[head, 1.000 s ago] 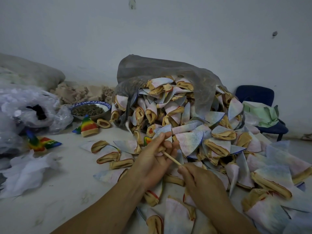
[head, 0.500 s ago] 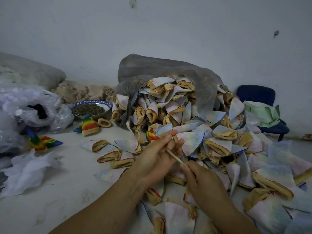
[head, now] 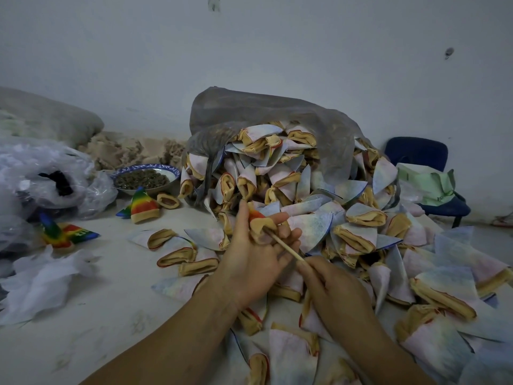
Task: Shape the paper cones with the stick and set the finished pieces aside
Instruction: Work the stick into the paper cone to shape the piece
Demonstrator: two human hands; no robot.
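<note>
Tan-rimmed rainbow cone gripped in left hand; right hand pinches stick (tip inside it).

White surface: cone heap, bowl, plastic bags, rainbow cones.

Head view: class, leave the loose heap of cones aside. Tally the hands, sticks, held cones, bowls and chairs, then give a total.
hands: 2, left hand and right hand
stick: 1
held cone: 1
bowl: 1
chair: 1
total: 6
</note>
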